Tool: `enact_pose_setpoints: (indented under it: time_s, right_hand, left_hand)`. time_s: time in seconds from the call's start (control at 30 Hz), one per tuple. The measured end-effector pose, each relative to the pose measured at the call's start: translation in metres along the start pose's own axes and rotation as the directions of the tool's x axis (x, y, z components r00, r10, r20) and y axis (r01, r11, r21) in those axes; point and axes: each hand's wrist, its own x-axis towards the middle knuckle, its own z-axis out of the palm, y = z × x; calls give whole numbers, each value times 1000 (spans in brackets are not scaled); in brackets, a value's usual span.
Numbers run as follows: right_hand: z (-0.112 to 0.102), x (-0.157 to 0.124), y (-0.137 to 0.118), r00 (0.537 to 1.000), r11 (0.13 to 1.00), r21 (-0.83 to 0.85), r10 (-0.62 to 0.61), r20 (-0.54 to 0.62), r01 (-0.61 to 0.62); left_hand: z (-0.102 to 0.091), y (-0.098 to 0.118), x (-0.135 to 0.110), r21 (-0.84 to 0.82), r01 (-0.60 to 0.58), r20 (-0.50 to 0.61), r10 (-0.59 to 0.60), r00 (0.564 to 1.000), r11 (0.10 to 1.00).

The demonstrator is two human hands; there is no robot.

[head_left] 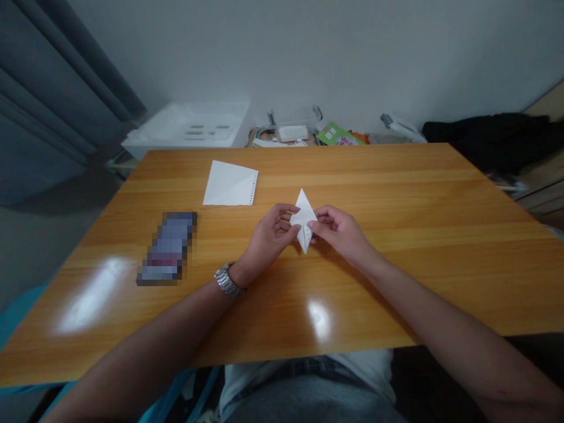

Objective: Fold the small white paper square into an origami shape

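Between my hands, just over the middle of the table, is a sheet of white paper folded into a narrow diamond (303,212). Its long points face away from me and toward me, and a crease runs down its lower half beside small punched holes. My left hand (274,228) pinches the left edge, thumb on top. From the other side my right hand (338,228) grips the right edge, its thumb pressed on the face of the paper. The fingertips under the paper are partly hidden. A silver watch (228,281) is on my left wrist.
On the wooden table (396,235), a flat white sheet (230,184) with a perforated edge lies at the back left. A blurred-out phone-like device (168,249) lies nearer on the left. Behind the table stand a white plastic tray (185,126), a green booklet (337,135) and dark cloth (489,138).
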Motion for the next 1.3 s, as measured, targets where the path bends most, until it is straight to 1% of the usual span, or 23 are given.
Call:
enact_pose_setpoints:
  time_s: [0.2, 0.3, 0.43, 0.6, 0.8, 0.97, 1.1, 1.3]
  right_hand:
    - [0, 0, 2, 999, 999, -35, -37, -10, 37]
    - [-1, -1, 5, 997, 996, -26, -81, -6, 81]
    - [-1, -2, 7, 989, 985, -94, -147, 12, 148]
    - [0, -3, 8, 989, 981, -129, -147, 16, 148]
    - [2, -4, 10, 982, 954, -231, -183, 47, 189]
    - [3, -5, 5, 986, 968, -191, -157, 49, 164]
    - [2, -6, 1, 992, 982, -135, -127, 29, 129]
    - [1, -7, 1, 990, 988, -80, -129, 63, 134]
  left_hand:
    - [1, 2, 0, -13, -2, -11, 2, 1000, 1000]
    - [0, 3, 0, 1, 8, -10, -8, 1000, 1000]
    - [-1, 4, 0, 15, 10, -7, -10, 1000, 1000]
    - [-1, 2, -1, 30, -5, -10, 6, 1000, 1000]
    - [1, -2, -2, 34, -11, 11, 11, 1000, 999]
    - [1, 1, -3, 26, -51, 22, 51, 998, 998]
    - [1, 6, -3, 3, -44, 30, 44, 999, 999]
    - [0, 5, -2, 15, -58, 13, 58, 998, 998]
